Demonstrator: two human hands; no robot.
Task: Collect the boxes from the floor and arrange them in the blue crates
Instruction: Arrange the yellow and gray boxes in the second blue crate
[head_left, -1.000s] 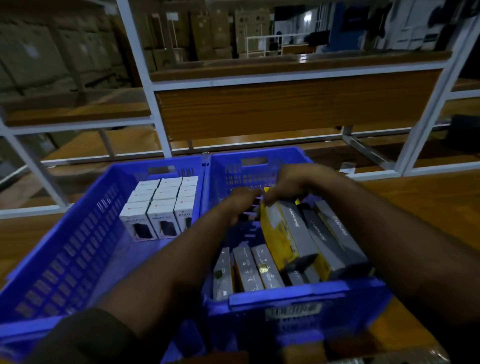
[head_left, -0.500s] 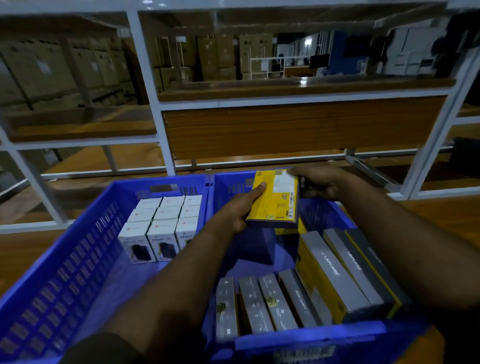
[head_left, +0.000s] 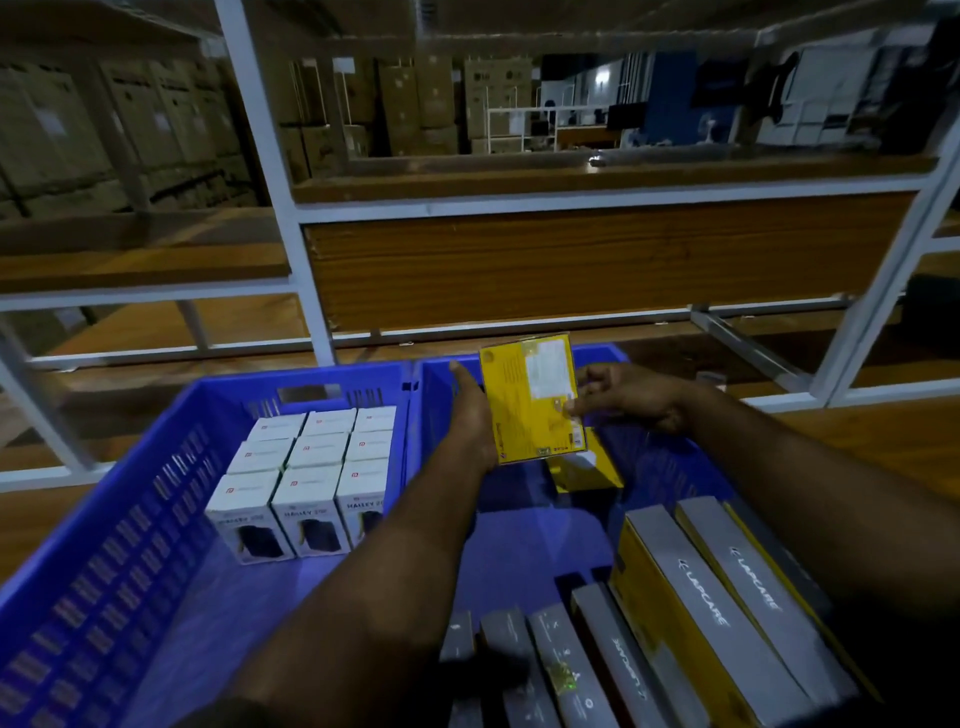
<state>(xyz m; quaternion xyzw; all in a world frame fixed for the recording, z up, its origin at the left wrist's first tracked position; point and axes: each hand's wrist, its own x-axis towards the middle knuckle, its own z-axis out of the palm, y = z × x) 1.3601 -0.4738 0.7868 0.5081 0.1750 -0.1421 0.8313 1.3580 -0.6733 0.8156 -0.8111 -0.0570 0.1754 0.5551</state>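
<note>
Two blue crates stand side by side: the left crate (head_left: 104, 551) and the right crate (head_left: 691, 483). Both my hands hold a yellow box (head_left: 530, 400) upright above the right crate's far end. My left hand (head_left: 470, 415) grips its left edge, and my right hand (head_left: 623, 392) pinches its right edge. Another yellow box (head_left: 587, 470) lies below it in the right crate. Grey and yellow boxes (head_left: 727, 603) stand on edge at that crate's near right, with narrower grey boxes (head_left: 566, 670) beside them. White boxes (head_left: 311, 467) stand in neat rows in the left crate.
A white metal rack (head_left: 283, 208) with wooden shelves (head_left: 571, 254) rises right behind the crates. Stacked cardboard cartons (head_left: 130, 130) fill the dim background. The crates sit on a wooden surface (head_left: 883, 431).
Both hands lifted the yellow box out from among the boxes in the right crate and now hold it upright a little higher. The camera has tilted up and nearer.
</note>
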